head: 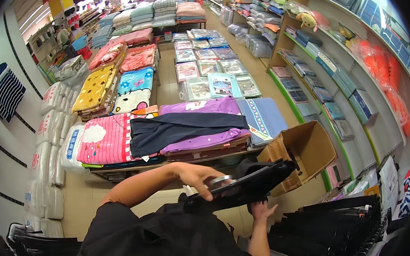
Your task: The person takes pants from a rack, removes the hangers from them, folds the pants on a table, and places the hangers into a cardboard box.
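My left hand (198, 179) is closed at the near end of a black garment (247, 188), which looks like folded trousers. A shiny silver piece (221, 179) sits by its fingers; I cannot tell what it is. White strips, partly covered, show beneath that hand. My right hand (261, 210) is under the garment's lower edge with a digit spread outward; its grip is hidden. Ahead, dark navy trousers (186, 127) lie across a purple folded blanket (199, 106) and a pink striped blanket (103, 140).
An open cardboard box (311, 148) stands at the right of the display table. Black garments on racks (323, 231) flank me on both sides. Shelves (348, 90) with packaged goods line the right; bagged bundles (46, 156) are stacked at left. Packaged textiles (209, 67) cover the table beyond.
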A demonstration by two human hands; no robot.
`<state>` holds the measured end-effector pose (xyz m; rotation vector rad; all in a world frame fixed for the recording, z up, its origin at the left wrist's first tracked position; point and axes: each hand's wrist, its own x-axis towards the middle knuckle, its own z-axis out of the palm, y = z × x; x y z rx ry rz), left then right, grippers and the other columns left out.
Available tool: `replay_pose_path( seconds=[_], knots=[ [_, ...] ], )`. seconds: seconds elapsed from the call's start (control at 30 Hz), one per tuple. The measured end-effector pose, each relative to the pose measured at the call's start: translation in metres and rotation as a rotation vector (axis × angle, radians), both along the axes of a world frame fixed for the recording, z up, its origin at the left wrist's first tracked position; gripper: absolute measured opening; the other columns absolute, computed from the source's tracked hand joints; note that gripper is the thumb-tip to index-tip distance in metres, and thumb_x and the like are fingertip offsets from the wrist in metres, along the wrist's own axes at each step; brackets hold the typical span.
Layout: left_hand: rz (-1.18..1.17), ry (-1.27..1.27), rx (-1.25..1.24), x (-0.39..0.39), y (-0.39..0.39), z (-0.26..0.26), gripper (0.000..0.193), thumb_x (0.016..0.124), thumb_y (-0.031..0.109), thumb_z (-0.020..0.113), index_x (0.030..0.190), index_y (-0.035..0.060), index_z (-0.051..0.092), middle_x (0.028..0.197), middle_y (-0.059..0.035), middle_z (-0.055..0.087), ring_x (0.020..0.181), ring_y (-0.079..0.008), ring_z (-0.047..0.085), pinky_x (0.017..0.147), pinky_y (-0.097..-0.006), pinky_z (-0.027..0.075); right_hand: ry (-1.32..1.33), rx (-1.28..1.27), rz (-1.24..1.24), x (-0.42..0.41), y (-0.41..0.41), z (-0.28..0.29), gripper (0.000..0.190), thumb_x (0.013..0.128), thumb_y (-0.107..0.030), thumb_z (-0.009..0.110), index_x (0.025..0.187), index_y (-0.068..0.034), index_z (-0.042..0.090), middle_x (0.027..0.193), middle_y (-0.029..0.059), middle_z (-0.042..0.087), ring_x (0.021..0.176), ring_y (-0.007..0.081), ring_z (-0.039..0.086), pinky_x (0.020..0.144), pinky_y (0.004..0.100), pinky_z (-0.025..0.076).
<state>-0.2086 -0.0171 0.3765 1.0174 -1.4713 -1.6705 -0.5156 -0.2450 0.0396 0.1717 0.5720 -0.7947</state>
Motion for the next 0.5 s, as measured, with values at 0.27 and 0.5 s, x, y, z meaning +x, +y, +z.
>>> replay_pose_path(
  seconds=[0.27, 0.5],
  knots=[
    [0.074, -0.021, -0.011, 0.075, 0.08, -0.024, 0.065, 0.083, 0.004, 0.071, 0.142, 0.0036, 0.044, 0.125, -0.0112, 0.054, 0.113, -0.0196, 0.052, 0.096, -0.0327, 0.042, -0.039, -0.18, 0.172, 0.081, -0.014, 0.06, 0.089, 0.084, -0.07, 0.052, 0.141, -0.002, 0.042, 0.139, 0.0177, 0.048, 0.124, 0.0366, 0.047, 0.103, 0.0512, 0.04],
    [0.265, -0.138, -0.206, 0.165, 0.126, -0.04, 0.048, 0.081, 0.007, 0.07, 0.127, 0.0027, 0.057, 0.105, -0.0046, 0.058, 0.094, -0.0173, 0.052, 0.084, -0.0325, 0.042, 0.558, -0.864, 0.326, 0.18, 0.0, 0.081, 0.053, 0.096, -0.036, 0.049, 0.13, 0.005, 0.051, 0.132, 0.0189, 0.055, 0.119, 0.0354, 0.054, 0.101, 0.0455, 0.044]
  ],
)
